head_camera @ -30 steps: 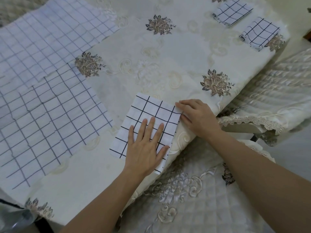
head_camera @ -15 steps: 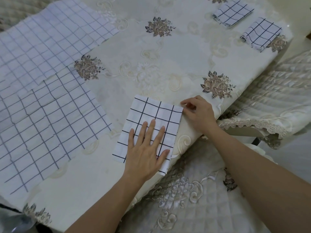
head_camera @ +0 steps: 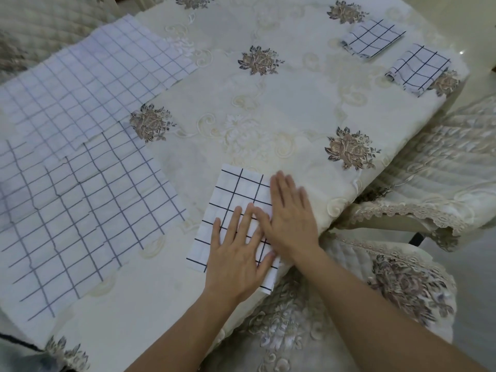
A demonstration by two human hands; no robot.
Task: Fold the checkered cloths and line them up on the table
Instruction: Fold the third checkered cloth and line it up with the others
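A folded white cloth with a dark grid [head_camera: 236,200] lies at the near edge of the table. My left hand [head_camera: 239,253] rests flat on its lower part, fingers spread. My right hand [head_camera: 290,218] lies flat over the cloth's right side, slightly blurred, its fingers overlapping my left fingertips. Two small folded checkered cloths sit at the far right corner, one [head_camera: 373,40] behind the other [head_camera: 418,68]. Unfolded checkered cloths [head_camera: 80,200] are spread in overlapping layers on the left of the table.
The table wears a cream embroidered tablecloth [head_camera: 268,108] with brown flower patches. Quilted chair cushions with lace trim stand at the right [head_camera: 442,167] and in front of me [head_camera: 308,331]. Another quilted chair back [head_camera: 48,28] shows at the far left.
My right hand moved from pinching the cloth's right edge to lying flat on top of it, folding that side over so the cloth looks narrower. My left hand stayed pressed in place.
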